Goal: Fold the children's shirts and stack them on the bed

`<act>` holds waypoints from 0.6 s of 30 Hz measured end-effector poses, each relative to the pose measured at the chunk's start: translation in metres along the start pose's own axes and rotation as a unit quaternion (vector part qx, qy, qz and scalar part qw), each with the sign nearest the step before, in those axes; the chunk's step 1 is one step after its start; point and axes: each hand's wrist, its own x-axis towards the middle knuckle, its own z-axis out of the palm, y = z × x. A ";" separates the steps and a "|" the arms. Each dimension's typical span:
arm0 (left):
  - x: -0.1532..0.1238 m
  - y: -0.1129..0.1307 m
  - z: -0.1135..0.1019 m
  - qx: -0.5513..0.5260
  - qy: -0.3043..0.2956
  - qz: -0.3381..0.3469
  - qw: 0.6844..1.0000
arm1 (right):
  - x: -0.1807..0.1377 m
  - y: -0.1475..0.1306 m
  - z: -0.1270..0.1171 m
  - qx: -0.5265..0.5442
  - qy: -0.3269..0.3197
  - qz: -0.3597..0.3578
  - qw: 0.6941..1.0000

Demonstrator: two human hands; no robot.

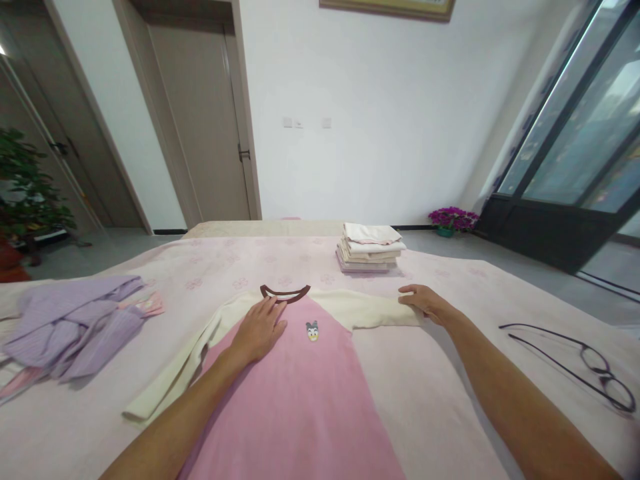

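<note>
A pink shirt with cream sleeves, a dark brown collar and a small cartoon patch lies flat on the bed in front of me. My left hand rests flat on its chest just below the collar, fingers stretched out. My right hand is at the end of the shirt's cream right sleeve, which lies stretched out sideways; the fingers curl over the cuff. The other cream sleeve runs diagonally down to the left.
A pink bedspread covers the bed. A stack of folded cream and pink clothes sits at the far side. Crumpled lilac garments lie at the left. Black-framed glasses lie at the right. A potted purple flower stands by the wall.
</note>
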 end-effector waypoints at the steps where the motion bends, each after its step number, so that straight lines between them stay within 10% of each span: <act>1: 0.000 0.000 0.000 -0.001 0.003 0.000 1.000 | -0.001 0.001 0.002 0.012 0.006 0.011 1.000; 18: 0.000 0.002 -0.002 -0.013 0.002 -0.007 1.000 | -0.024 0.019 0.015 -0.283 0.183 -0.107 0.936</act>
